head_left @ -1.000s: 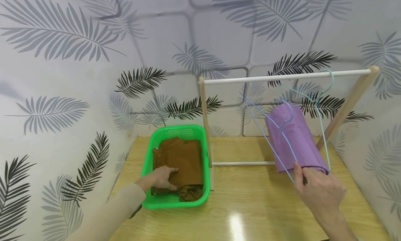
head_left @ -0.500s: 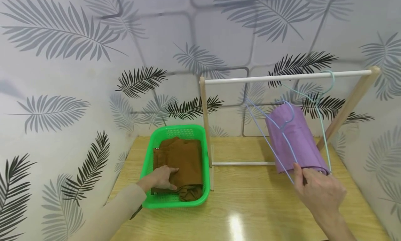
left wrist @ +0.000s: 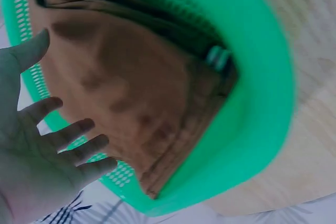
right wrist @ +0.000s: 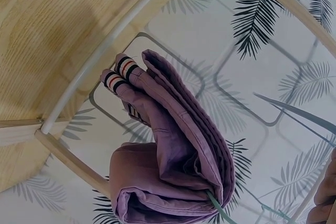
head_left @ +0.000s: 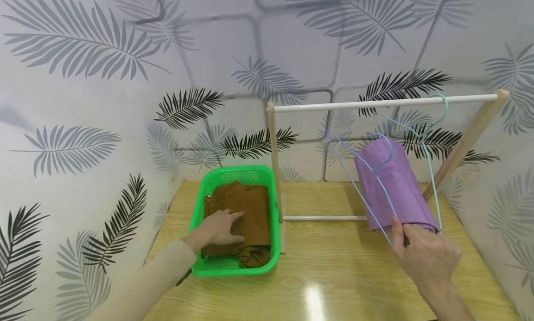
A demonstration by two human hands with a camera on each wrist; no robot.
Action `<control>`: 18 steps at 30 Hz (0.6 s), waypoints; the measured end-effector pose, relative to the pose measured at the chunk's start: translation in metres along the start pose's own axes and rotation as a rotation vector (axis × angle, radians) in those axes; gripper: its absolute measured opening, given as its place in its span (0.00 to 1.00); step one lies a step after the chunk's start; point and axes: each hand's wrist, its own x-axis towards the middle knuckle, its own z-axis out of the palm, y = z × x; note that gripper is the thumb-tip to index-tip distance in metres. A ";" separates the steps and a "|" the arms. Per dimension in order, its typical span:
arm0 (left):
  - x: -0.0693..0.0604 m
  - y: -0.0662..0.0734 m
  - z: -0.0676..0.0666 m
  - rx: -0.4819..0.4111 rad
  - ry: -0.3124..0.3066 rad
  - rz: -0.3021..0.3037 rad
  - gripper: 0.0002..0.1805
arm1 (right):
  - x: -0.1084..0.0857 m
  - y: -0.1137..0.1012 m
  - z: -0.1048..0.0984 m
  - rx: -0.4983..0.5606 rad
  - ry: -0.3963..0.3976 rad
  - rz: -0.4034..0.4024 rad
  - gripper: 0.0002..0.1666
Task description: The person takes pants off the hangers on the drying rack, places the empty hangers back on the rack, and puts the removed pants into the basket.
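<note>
Folded brown cloth [head_left: 252, 214] lies in a green basket [head_left: 274, 260]. My left hand [head_left: 218, 227] is over the cloth with its fingers spread; in the left wrist view the hand [left wrist: 47, 156] appears palm-on beside the brown cloth [left wrist: 115, 72], holding nothing. My right hand [head_left: 429, 256] grips a light blue hanger [head_left: 385, 195] by its lower end. Behind that hanger a folded purple garment [head_left: 392, 186] hangs on a mint green hanger [head_left: 431, 172]. The right wrist view shows the purple garment [right wrist: 173, 145] with striped edges, and the fingers [right wrist: 325, 198] at the right border.
A rack with a white top bar [head_left: 333, 106], wooden posts and a white lower bar [head_left: 323, 218] stands on the wooden table [head_left: 333, 274]. The mint hanger hooks over the top bar. Leaf-patterned wall covering [head_left: 208, 47] surrounds the table at the back and sides.
My left hand has lifted slightly and shifted up and to the right over the brown cloth. My right hand, the blue hanger and the purple garment have hardly moved.
</note>
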 end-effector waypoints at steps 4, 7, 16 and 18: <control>0.003 0.011 -0.012 0.022 0.092 0.034 0.47 | 0.000 0.000 0.000 -0.004 0.002 0.006 0.41; 0.004 0.020 -0.019 0.045 0.147 0.050 0.47 | 0.000 0.000 0.001 -0.002 0.008 0.009 0.41; 0.008 0.043 -0.029 0.081 0.293 0.073 0.49 | 0.003 -0.002 0.000 0.005 0.012 0.006 0.42; 0.009 0.048 -0.030 0.084 0.335 0.074 0.49 | 0.003 -0.002 0.001 0.006 0.015 0.006 0.42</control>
